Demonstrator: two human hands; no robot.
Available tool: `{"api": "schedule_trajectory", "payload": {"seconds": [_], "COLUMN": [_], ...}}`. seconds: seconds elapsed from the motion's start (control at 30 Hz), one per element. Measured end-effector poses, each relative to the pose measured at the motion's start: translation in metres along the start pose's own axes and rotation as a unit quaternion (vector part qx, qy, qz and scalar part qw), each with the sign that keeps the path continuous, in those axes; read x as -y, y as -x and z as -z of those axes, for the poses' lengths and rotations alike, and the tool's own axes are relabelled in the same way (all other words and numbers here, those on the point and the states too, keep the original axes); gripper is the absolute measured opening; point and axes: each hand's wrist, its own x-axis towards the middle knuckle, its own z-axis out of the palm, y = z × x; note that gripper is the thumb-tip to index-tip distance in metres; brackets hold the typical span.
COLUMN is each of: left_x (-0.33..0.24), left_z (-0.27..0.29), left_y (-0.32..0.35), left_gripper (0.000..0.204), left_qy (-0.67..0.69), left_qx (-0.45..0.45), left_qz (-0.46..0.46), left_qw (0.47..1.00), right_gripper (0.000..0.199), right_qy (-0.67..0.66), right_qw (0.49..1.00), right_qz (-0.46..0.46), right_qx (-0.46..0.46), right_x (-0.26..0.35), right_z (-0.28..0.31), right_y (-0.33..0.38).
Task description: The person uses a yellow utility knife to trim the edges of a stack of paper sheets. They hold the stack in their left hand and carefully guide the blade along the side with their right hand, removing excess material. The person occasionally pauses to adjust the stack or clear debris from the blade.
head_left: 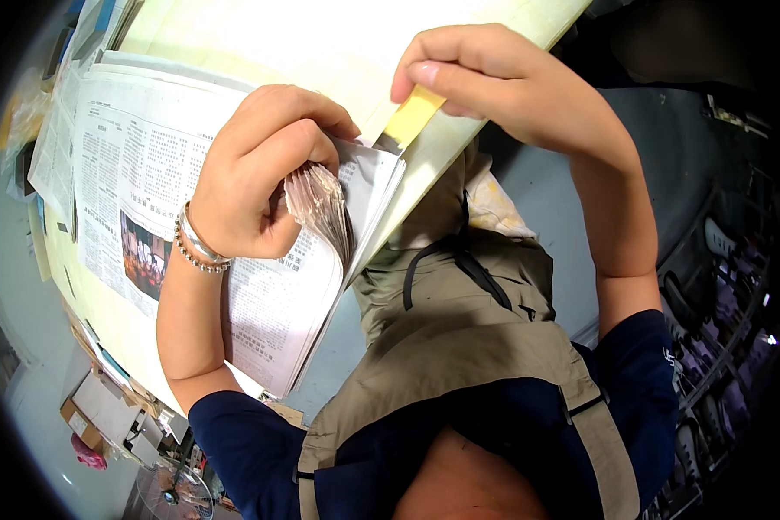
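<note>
My left hand (pixel 264 178), with a bracelet and a beaded band at its wrist, is closed around a fanned bundle of thin layered pieces (pixel 325 212). Their pale, uneven edges face me, and the material is unclear. Beneath the bundle lies a stack of printed newspaper (pixel 273 290) at the table's near edge. Between thumb and fingers, my right hand (pixel 477 74) pinches a yellow flat strip (pixel 416 114), tilted down to the left. Its darker lower end meets the newspaper's corner, close to my left fingertips; what that end is cannot be made out.
The pale yellow table (pixel 260 35) runs away to the upper left, with more newspaper (pixel 130 147) spread on it. A rack of shoes (pixel 698 390) stands on the right. A fan (pixel 172 496) and cardboard boxes (pixel 82 420) are at the lower left.
</note>
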Motion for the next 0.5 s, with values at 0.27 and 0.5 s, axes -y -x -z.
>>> {"api": "schedule_trajectory", "payload": {"seconds": [0.27, 0.5], "left_x": [0.000, 0.005], "left_z": [0.002, -0.003], "left_y": [0.000, -0.001], "left_gripper": [0.026, 0.023], "left_qy": [0.007, 0.011], "left_qx": [0.011, -0.015], "left_qz": [0.003, -0.023], "left_qw": [1.000, 1.000], "right_gripper": [0.027, 0.026], "right_qy": [-0.035, -0.071], "right_qw": [0.997, 0.996], "right_qz": [-0.048, -0.050], "right_qx": [0.046, 0.034], "right_x": [0.000, 0.009], "right_z": [0.006, -0.015], "right_y": [0.010, 0.019]}}
